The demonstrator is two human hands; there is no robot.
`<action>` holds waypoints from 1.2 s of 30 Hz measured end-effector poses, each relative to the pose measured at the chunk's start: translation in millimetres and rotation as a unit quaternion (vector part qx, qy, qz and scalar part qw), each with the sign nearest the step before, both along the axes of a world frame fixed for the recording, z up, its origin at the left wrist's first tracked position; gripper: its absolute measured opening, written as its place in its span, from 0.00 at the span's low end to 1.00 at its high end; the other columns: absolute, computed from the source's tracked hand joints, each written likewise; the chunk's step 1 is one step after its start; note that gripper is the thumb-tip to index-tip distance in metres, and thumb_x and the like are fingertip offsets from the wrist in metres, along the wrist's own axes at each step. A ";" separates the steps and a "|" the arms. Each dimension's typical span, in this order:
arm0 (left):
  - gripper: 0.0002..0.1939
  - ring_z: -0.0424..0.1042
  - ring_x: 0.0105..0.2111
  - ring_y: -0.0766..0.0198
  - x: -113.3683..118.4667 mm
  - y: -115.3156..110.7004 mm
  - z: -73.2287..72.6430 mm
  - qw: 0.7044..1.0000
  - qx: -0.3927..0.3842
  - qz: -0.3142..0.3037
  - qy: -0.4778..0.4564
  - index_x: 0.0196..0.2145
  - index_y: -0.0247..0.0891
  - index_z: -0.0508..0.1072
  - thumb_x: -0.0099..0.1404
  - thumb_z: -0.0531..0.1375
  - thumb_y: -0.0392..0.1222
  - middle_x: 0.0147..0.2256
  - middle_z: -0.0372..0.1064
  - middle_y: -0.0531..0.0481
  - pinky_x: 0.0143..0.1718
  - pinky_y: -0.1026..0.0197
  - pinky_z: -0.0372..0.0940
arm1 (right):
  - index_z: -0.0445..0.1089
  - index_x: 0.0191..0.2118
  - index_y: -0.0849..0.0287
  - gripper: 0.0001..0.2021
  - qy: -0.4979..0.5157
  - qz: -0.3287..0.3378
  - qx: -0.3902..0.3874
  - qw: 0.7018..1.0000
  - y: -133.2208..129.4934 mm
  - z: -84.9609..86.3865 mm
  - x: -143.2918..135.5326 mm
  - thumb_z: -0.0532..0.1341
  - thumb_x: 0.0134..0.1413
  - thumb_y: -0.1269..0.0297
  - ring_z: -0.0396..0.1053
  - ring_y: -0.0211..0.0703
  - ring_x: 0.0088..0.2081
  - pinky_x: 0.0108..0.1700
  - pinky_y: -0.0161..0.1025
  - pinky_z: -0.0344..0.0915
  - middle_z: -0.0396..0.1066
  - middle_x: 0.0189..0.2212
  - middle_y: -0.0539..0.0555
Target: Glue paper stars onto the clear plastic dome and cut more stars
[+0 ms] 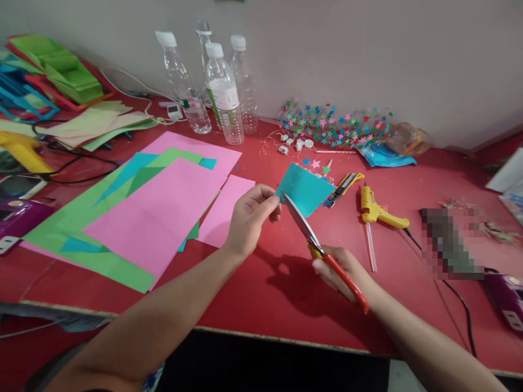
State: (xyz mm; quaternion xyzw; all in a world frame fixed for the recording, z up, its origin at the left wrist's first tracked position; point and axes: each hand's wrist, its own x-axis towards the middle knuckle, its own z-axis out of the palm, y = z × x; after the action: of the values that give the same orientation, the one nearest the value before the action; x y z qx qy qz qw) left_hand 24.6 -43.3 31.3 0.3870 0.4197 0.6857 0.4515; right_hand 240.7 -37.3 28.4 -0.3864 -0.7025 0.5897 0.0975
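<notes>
Pinched between the fingertips of my left hand (254, 215) is the left corner of a small teal sheet of paper (306, 185), raised over the red table. Faint marks show on its upper part. My right hand (337, 267) grips a pair of scissors (300, 215) with red and yellow handles. Their blades point up and to the left, with the tips at the paper's edge close to my left fingers. Whether the blades are parted is hard to make out. Just behind the paper lie loose paper stars (316, 163) and a yellow box cutter (346, 188).
Pink (159, 218) and green sheets overlap on the left. Several plastic bottles (224, 98) stand near the wall beside a heap of coloured stars (335, 125). A yellow glue gun (378, 209) trails its cord on the right. Purple power strips (506, 296) lie at both sides.
</notes>
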 end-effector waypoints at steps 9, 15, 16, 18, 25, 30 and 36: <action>0.02 0.67 0.23 0.73 -0.9 1.8 -2.8 0.999 0.032 0.007 0.003 0.29 0.39 0.75 0.61 0.64 0.36 0.22 0.68 0.56 0.26 0.69 0.62 | 0.53 0.25 0.55 0.24 -0.001 -0.020 0.011 1.000 -4.3 2.9 -1.3 0.55 0.57 0.40 0.48 0.30 0.17 0.20 0.33 0.45 0.52 0.15 0.43; 0.04 0.66 0.23 0.71 -1.5 -0.7 2.3 0.999 0.018 0.033 -0.019 0.27 0.38 0.73 0.60 0.62 0.36 0.22 0.67 0.56 0.26 0.68 0.62 | 0.52 0.24 0.55 0.23 -0.010 -0.017 0.028 0.999 -3.4 0.7 -1.9 0.57 0.56 0.42 0.47 0.30 0.19 0.21 0.32 0.45 0.51 0.16 0.43; 0.04 0.66 0.23 0.71 -1.4 -0.9 2.8 0.999 0.015 0.034 -0.023 0.27 0.38 0.73 0.60 0.62 0.36 0.22 0.67 0.55 0.26 0.67 0.62 | 0.52 0.24 0.56 0.24 -0.012 -0.014 0.038 0.999 -3.2 0.6 -2.2 0.57 0.56 0.42 0.47 0.30 0.20 0.21 0.32 0.45 0.50 0.17 0.43; 0.04 0.67 0.23 0.70 -0.9 -0.7 3.4 0.999 0.006 0.022 -0.026 0.27 0.37 0.73 0.60 0.62 0.38 0.22 0.68 0.54 0.26 0.66 0.62 | 0.52 0.23 0.56 0.24 -0.013 -0.009 0.057 0.998 -2.9 0.4 -2.6 0.58 0.55 0.42 0.47 0.30 0.20 0.22 0.32 0.46 0.50 0.18 0.44; 0.02 0.67 0.25 0.70 -0.3 1.1 1.9 0.999 0.023 0.028 -0.018 0.29 0.39 0.75 0.60 0.64 0.38 0.24 0.69 0.55 0.28 0.66 0.62 | 0.52 0.24 0.55 0.23 -0.016 -0.009 0.043 0.999 -3.4 -0.9 -1.9 0.56 0.57 0.42 0.48 0.31 0.19 0.21 0.32 0.46 0.51 0.17 0.43; 0.02 0.65 0.24 0.71 -2.8 1.4 1.1 0.998 0.033 0.056 0.003 0.29 0.39 0.74 0.60 0.63 0.37 0.22 0.66 0.56 0.28 0.66 0.61 | 0.53 0.24 0.55 0.24 -0.021 -0.002 0.030 0.999 -3.7 1.1 -1.7 0.55 0.57 0.40 0.49 0.31 0.19 0.21 0.32 0.46 0.53 0.16 0.43; 0.04 0.62 0.25 0.69 -4.1 0.4 4.2 0.993 0.042 0.075 0.083 0.28 0.39 0.72 0.61 0.61 0.38 0.23 0.63 0.55 0.27 0.65 0.59 | 0.55 0.26 0.57 0.27 -0.026 0.030 0.035 0.999 1.5 4.6 3.3 0.55 0.54 0.35 0.49 0.31 0.21 0.23 0.32 0.47 0.54 0.18 0.44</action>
State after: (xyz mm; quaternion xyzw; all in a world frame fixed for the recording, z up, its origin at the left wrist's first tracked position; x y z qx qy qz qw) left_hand 20.5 -42.9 35.5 0.4286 0.4549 0.6999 0.3457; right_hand 243.9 -35.9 33.0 -0.3766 -0.7363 0.5572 0.0744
